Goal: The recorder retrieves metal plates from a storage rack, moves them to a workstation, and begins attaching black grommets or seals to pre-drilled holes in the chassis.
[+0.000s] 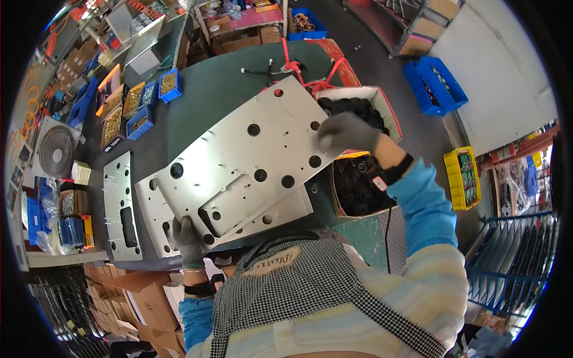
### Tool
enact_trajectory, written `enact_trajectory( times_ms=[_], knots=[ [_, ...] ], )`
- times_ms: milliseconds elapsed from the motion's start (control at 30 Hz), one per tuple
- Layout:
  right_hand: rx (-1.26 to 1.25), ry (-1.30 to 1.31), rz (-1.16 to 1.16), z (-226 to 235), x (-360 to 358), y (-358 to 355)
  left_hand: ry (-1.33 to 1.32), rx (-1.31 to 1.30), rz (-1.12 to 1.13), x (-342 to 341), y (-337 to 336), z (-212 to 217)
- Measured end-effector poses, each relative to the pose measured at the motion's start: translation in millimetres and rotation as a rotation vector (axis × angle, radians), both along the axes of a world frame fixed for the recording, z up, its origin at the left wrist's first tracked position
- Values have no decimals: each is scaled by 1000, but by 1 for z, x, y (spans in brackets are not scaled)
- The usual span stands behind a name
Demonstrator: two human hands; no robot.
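A large silver metal panel [230, 152] with round holes, a rectangular cutout and small upright studs lies slantwise before me. My left hand [188, 240], in a grey glove, is closed on its near left edge. Over the panel's right end is my right hand [347, 132], also gloved; its fingers are smeared by motion, so whether they hold anything is unclear. Another metal panel [280, 210] lies partly hidden underneath. Beside my right hand stand a carton of black round parts [389, 113] and, nearer me, more black round parts [357, 188] in a second box.
A narrower metal panel [121, 206] lies at the left of the green-topped table [203, 89]. Several small bins of fasteners [170, 85] stand at the far left. Red-and-black cables [292, 67] lie on the far side. Blue crates [436, 86] and a yellow crate [462, 179] are at right.
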State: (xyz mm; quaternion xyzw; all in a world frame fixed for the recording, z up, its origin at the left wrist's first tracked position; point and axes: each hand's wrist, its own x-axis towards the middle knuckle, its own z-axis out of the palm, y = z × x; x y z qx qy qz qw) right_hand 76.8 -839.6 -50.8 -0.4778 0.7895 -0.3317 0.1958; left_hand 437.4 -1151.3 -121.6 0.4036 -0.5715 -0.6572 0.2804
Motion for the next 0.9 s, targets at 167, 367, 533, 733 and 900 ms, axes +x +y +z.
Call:
enact_trajectory(
  times_ms=[167,367,533,733,900],
  knots=[
    [-166,280,-334,-30,-6,13,-66,-13,-1,1,-4,-3],
    [-264,393,-275,-35,9,-21,-120,-6,10,6,-4,1],
    [-166,214,-295,0,-6,-46,-138,-26,2,4,-5,-1],
    [354,452,34,-10,35,-164,-176,-58,22,3,-7,-10],
    [132,278,67,-2,20,-138,33,63,-48,16,-11,-12]
  ],
)
